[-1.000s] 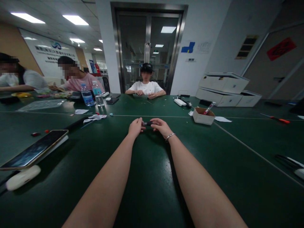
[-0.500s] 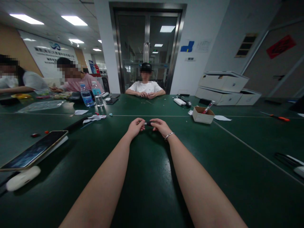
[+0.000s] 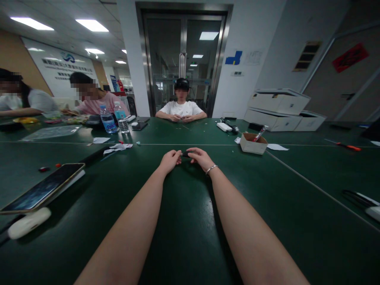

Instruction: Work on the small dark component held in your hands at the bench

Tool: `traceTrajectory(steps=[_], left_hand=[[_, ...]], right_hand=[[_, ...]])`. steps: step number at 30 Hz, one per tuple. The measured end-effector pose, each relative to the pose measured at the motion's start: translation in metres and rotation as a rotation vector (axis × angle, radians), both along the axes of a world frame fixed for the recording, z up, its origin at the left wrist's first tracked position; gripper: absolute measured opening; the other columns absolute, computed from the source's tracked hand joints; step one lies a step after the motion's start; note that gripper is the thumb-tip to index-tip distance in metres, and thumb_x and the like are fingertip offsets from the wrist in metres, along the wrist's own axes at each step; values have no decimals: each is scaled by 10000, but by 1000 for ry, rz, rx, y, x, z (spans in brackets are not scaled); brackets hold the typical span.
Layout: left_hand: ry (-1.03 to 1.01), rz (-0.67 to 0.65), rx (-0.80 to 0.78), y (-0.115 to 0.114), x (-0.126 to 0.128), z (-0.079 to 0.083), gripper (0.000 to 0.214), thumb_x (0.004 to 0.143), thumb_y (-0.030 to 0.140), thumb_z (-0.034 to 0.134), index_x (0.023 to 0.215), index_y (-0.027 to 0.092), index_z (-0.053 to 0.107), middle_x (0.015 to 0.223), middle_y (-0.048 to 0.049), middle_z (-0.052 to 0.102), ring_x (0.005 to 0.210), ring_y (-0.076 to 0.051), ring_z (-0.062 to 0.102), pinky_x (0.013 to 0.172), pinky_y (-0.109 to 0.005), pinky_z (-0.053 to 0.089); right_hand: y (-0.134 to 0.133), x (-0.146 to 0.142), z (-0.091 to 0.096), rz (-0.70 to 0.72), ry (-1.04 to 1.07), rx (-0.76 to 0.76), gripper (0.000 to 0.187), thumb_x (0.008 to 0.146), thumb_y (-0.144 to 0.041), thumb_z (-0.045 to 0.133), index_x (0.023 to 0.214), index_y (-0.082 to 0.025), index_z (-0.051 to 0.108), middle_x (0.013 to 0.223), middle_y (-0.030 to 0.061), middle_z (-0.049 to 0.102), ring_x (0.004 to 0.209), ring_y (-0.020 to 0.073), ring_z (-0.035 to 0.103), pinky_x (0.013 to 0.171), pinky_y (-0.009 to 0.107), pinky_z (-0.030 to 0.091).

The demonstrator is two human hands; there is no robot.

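Both my arms stretch forward over the dark green table (image 3: 190, 221). My left hand (image 3: 170, 160) and my right hand (image 3: 201, 158) meet at the table's middle, fingers pinched together on a small dark object (image 3: 185, 154) held between them. Only a short piece of that object shows between the fingertips, and I cannot make out what it is. A thin bracelet (image 3: 212, 170) sits on my right wrist.
A phone (image 3: 44, 187) and a white case (image 3: 28, 222) lie at the left. A small cardboard box (image 3: 253, 143) stands right of my hands. Water bottles (image 3: 108, 119), paper scraps (image 3: 117, 147), an orange-handled tool (image 3: 344, 145) and white boxes (image 3: 280, 103) lie farther off. Three other people sit at the table.
My hands have stayed in the same place, with the fingers shifting slightly closer on the small dark object. The view has barely moved.
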State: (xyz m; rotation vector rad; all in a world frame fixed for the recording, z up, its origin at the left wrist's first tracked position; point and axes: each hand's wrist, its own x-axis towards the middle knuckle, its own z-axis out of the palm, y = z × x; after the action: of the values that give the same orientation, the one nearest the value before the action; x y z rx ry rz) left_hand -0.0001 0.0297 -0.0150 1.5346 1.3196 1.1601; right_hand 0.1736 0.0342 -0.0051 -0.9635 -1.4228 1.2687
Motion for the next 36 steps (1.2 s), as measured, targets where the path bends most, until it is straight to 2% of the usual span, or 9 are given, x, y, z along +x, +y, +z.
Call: traceTrajectory(steps=[4,9,12,16,22,29,36], left_hand=[[107,6,29,0,-1,-1,405,831,507,435,721,151,595,655,-33,624,553,-120,579,539,-236,430],[76,27,-26,0,-1,1,442,818,529,421,649,148,570,597,-28,594,483,-105,529,489,-228,404],[-5,56,-45,-2,-1,4,422,823,505,424,666,140,567,602,-31,585,477,-99,521,480,-221,398],[-88,94,-44,-3,-2,7,418,834,496,414,695,133,568,627,-39,588,491,-100,527,492,-228,413],[-14,56,-16,0,1,1,435,841,502,393,623,153,531,562,-21,560,463,-99,519,486,-227,408],[120,41,-6,-4,-1,4,481,842,528,352,572,167,519,536,-18,556,465,-112,510,502,-243,394],[105,52,-47,-4,-2,6,478,834,532,349,567,171,512,508,-7,526,439,-110,471,487,-245,362]], right_hand=[[-1,0,1,39,-8,10,248,671,-196,676,918,-177,655,729,-17,639,464,43,519,476,186,415],[-4,0,3,94,70,19,292,597,-120,684,881,-182,654,774,-13,634,558,56,549,517,182,453],[-4,2,3,58,119,2,295,596,-142,689,885,-186,647,774,-21,621,511,48,545,490,183,447],[-4,4,3,-22,165,-21,265,669,-231,668,928,-189,632,706,-27,611,451,51,533,469,196,440],[-6,-1,6,109,43,-19,311,636,-167,724,935,-176,640,755,-15,659,493,44,540,512,184,457],[-7,0,6,85,35,-60,309,651,-143,729,939,-166,619,714,-20,662,501,51,558,526,181,468],[-5,2,6,118,36,-77,297,653,-142,737,929,-168,629,755,-5,678,528,56,573,556,188,495]])
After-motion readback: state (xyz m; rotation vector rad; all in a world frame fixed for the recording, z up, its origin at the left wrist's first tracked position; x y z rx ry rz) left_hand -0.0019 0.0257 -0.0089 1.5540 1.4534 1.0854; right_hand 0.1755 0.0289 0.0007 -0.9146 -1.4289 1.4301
